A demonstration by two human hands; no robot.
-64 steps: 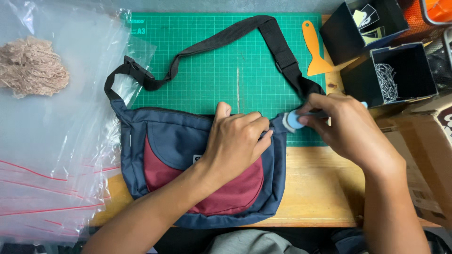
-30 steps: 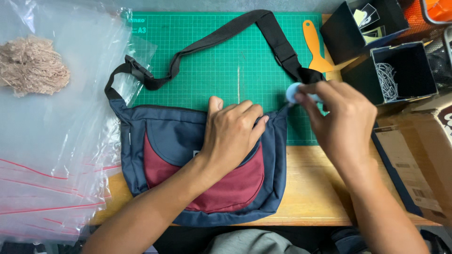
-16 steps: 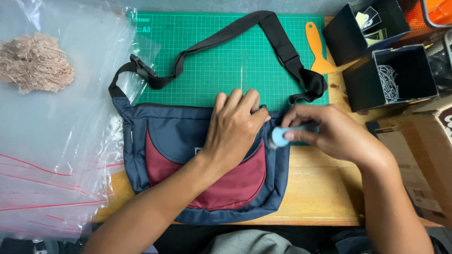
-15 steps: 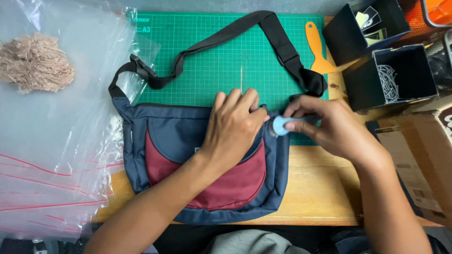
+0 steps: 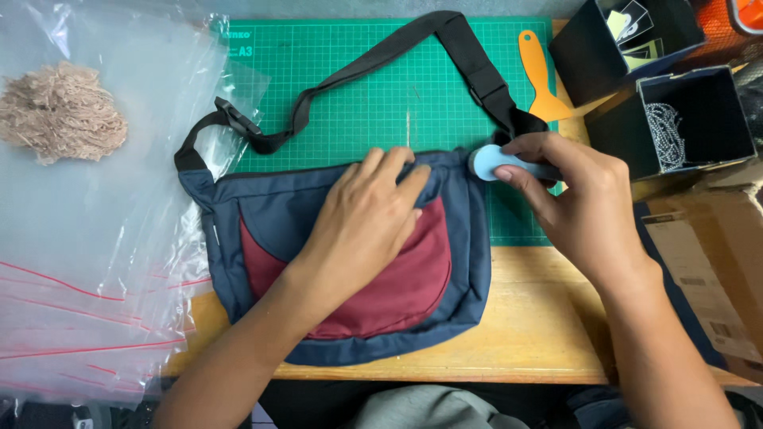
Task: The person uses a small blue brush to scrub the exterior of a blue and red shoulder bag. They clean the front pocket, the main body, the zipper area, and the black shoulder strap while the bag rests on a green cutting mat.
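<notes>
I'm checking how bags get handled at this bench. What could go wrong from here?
The right hand presses a light blue tool against the top right corner of the bag, close to the fingertips of the left hand, which lies flat on the bag; a slip might catch them. The bag's lower part overhangs the table edge, so it may slide if the left hand lifts. The strap lies loose near the orange scraper and might drag it.
</notes>
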